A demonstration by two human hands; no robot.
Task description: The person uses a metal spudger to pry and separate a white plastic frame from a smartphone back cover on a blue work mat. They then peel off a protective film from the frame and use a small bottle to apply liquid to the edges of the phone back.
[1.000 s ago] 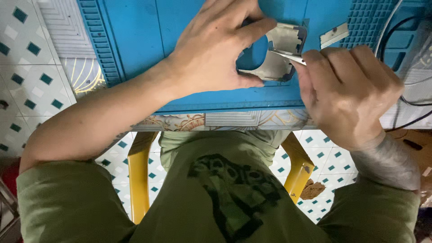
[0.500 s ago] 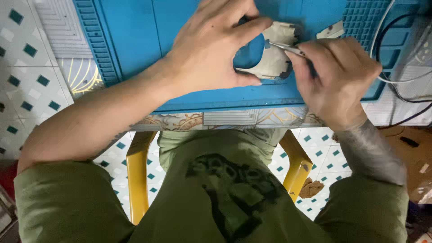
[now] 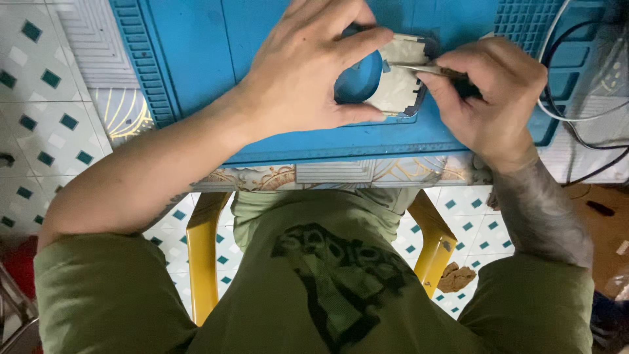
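The left hand (image 3: 308,72) curls around a small flat grey device frame (image 3: 400,82), thumb under its near edge and forefinger over its far edge, pinning it on the blue work mat (image 3: 196,65). At three o'clock of the frame, the right hand (image 3: 491,98) pinches metal tweezers (image 3: 419,68), their tips touching the frame's upper right part. The mat lies on the tiled tabletop (image 3: 52,98). Black and white cables (image 3: 570,118) run at the mat's three-o'clock edge, just beyond the right hand.
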